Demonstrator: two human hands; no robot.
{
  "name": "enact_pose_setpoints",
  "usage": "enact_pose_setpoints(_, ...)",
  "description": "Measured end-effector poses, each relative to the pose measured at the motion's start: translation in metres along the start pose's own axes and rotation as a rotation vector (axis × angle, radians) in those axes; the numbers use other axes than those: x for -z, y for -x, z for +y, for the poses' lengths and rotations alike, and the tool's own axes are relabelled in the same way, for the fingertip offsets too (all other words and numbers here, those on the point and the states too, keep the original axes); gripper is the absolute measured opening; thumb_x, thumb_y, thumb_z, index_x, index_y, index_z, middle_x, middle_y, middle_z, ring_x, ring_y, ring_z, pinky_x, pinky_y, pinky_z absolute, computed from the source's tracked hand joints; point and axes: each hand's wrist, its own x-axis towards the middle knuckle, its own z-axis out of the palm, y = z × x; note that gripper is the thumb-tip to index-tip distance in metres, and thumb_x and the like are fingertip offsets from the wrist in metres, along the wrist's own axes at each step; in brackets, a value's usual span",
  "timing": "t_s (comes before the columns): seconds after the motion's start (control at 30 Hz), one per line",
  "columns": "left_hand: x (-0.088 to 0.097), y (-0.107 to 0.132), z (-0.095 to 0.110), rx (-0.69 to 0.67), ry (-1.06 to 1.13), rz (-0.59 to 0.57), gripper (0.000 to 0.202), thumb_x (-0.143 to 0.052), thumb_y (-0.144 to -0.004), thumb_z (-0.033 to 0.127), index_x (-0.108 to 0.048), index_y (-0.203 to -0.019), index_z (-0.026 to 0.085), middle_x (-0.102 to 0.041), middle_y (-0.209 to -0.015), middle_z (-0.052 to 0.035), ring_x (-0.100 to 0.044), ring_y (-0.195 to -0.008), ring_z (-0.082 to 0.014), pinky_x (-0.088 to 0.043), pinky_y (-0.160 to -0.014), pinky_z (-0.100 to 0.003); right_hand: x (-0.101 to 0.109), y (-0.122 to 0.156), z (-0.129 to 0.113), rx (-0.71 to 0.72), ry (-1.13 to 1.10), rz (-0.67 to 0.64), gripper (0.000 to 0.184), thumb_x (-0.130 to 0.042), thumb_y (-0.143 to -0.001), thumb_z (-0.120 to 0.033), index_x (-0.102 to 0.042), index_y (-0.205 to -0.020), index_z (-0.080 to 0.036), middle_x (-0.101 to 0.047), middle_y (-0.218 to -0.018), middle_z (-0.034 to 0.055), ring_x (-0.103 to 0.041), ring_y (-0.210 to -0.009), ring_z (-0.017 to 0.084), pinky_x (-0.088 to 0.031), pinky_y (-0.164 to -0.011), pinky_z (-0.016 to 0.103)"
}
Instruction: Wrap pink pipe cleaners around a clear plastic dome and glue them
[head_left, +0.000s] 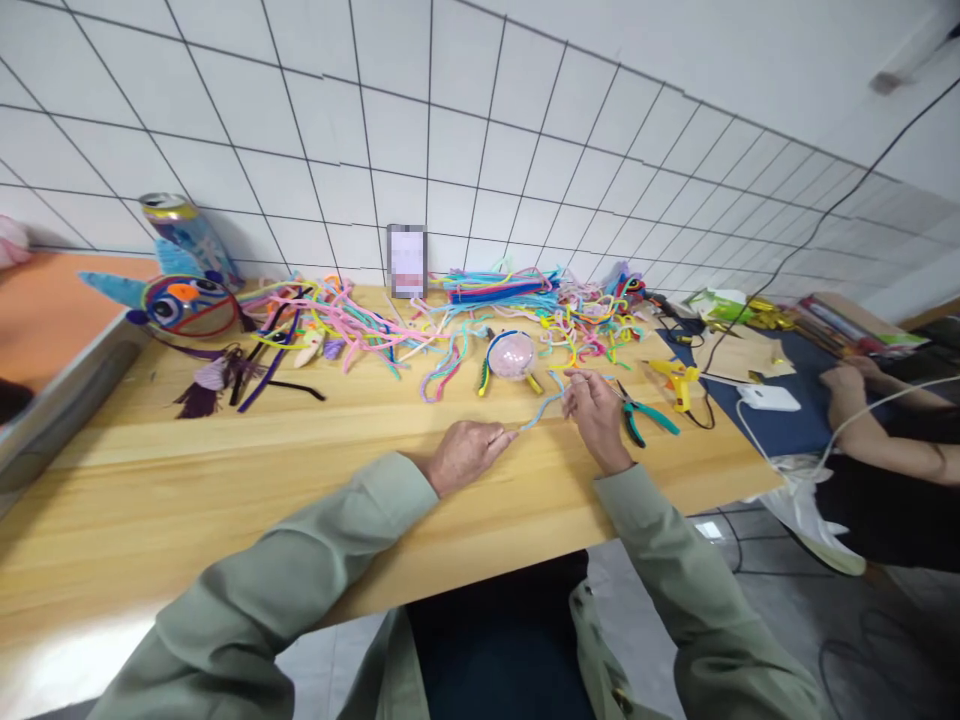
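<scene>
A light-blue pipe cleaner (541, 407) runs between my two hands, just above the wooden table. My left hand (470, 452) is closed, pinching its lower end. With fingers curled, my right hand (595, 412) grips the other end. Behind them sits a clear pinkish dome (512, 356) edged with a blue pipe cleaner, with short yellow and dark pieces at its sides. Teal-handled pliers (646, 418) lie right beside my right hand. A yellow glue gun (677, 383) is a little farther to the right.
Loose pipe cleaners (352, 318) and a blue bundle (504, 288) line the wall, near a propped phone (407, 262). At the left are a decorated bird-face piece (187, 305), a tassel (206, 385) and a can (191, 235). Another person's arm (885, 425) rests at the right.
</scene>
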Motion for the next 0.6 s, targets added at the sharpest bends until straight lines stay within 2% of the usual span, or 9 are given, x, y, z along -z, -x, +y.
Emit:
enact_pose_setpoints(0.07,0.0,0.0,-0.001,0.004,-0.035,0.009,0.042,-0.049,-0.109,0.042,-0.063,-0.076,0.022,-0.062,-0.064,-0.0014,-0.057,-0.059,-0.0163,-0.035,-0.061,-0.028,-0.005,-0.004,0.008,0.036,0.02,0.08,0.037,-0.059,-0.099,-0.058,-0.066,-0.114,-0.024,-0.07,-0.084,-0.0019,-0.058,-0.057,0.014,-0.043,-0.055,0.029)
enact_pose_setpoints(0.13,0.0,0.0,-0.002,0.004,-0.071,0.006,0.034,-0.05,-0.109,0.038,-0.066,-0.084,0.022,-0.067,-0.07,-0.002,-0.061,-0.062,-0.0165,-0.037,-0.063,-0.027,-0.008,-0.005,0.017,0.065,0.029,0.128,0.033,-0.06,-0.097,-0.053,-0.067,-0.109,-0.023,-0.071,-0.087,-0.0013,-0.059,-0.06,0.014,-0.044,-0.058,0.029)
enact_pose_setpoints(0.3,0.001,0.002,-0.001,0.026,-0.169,-0.014,0.032,-0.053,-0.107,0.036,-0.067,-0.082,0.022,-0.069,-0.072,-0.0019,-0.064,-0.065,-0.0158,-0.039,-0.064,-0.026,-0.008,-0.007,0.03,0.099,0.013,0.139,0.024,-0.057,-0.096,-0.042,-0.068,-0.104,-0.023,-0.056,-0.067,-0.0076,-0.052,-0.059,0.015,-0.043,-0.062,0.029)
enact_pose_setpoints(0.43,0.003,0.003,0.001,0.072,-0.256,-0.003,0.037,-0.05,-0.108,0.036,-0.065,-0.078,0.021,-0.067,-0.071,-0.0026,-0.061,-0.065,-0.0154,-0.038,-0.064,-0.026,-0.007,-0.011,0.033,0.085,-0.006,0.117,0.028,-0.057,-0.096,-0.045,-0.069,-0.107,-0.022,-0.055,-0.068,-0.0076,-0.05,-0.06,0.015,-0.041,-0.06,0.028)
enact_pose_setpoints(0.6,0.004,0.002,0.0,0.128,-0.364,0.046,0.042,-0.045,-0.11,0.038,-0.063,-0.076,0.02,-0.068,-0.071,-0.0039,-0.057,-0.065,-0.0159,-0.036,-0.065,-0.027,-0.011,-0.01,0.031,0.11,0.015,0.044,0.032,-0.063,-0.093,-0.054,-0.068,-0.093,-0.023,-0.059,-0.069,-0.005,-0.052,-0.067,0.016,-0.041,-0.063,0.028)
